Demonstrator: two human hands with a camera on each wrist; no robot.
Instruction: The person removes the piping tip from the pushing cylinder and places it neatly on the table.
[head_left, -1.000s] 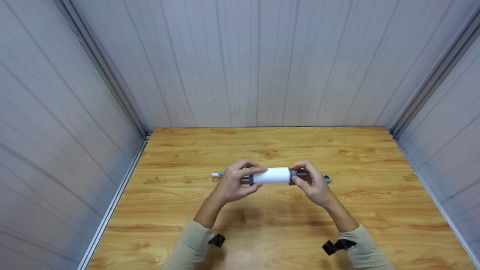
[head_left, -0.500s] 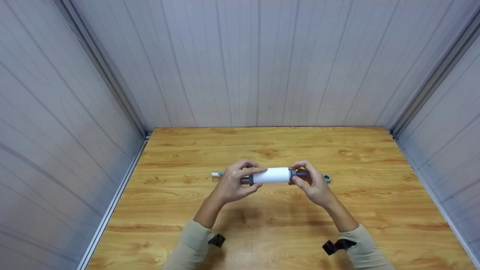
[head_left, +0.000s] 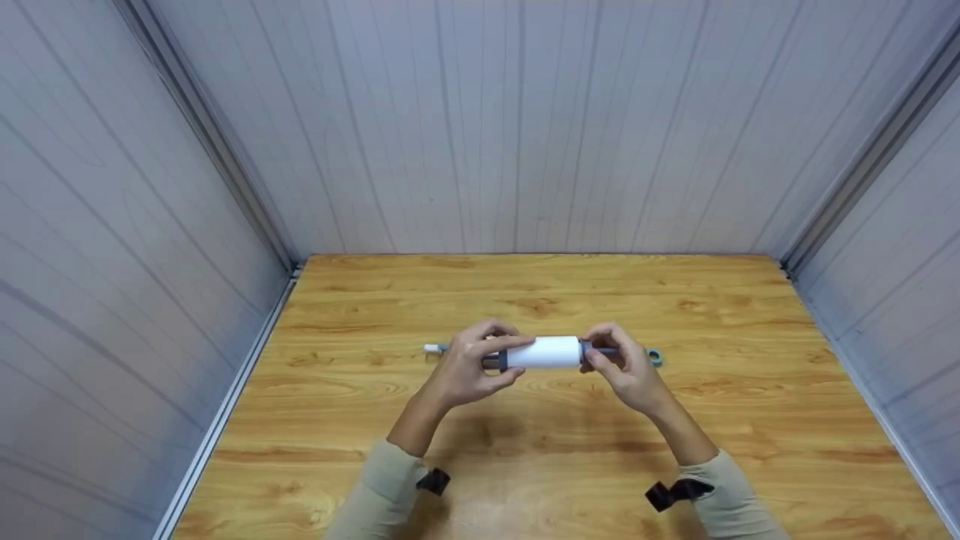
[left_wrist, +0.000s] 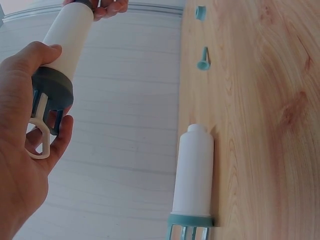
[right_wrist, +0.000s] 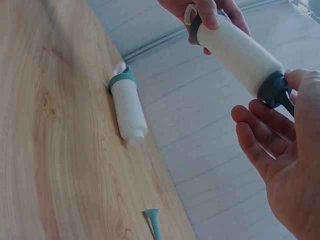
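Wht tube (head_left: 546,352) is up off the counter (head_left: 540,450), abt mid-frame in the head view, a bit R of ctr, long axis running L–R, near horiz. Neither hand is nearer: one at each end. L hand (head_left: 472,364) grips the L end, thumb + fingers round the tube where it meets the dk collar (left_wrist: 52,87); wht loop handle (left_wrist: 46,141) pokes out toward the palm. R hand (head_left: 626,367) pinches the dk nozzle cap (right_wrist: 275,86) at the R end, thumb one side, fingertips opp; its spout points into that palm, abt in line w/ the tube. Key relation, I'd judge: cap + tube share one axis, so R fingers sit right for a turn or pull along it while L steadies. Whether the cap's fully seated, can't tell. 2nd wht tube (left_wrist: 194,172) lies on the counter, lower ctr of the L-wrist view, teal nozzle (left_wrist: 203,64) + teal ring (left_wrist: 200,13) above it, all apart from both hands.
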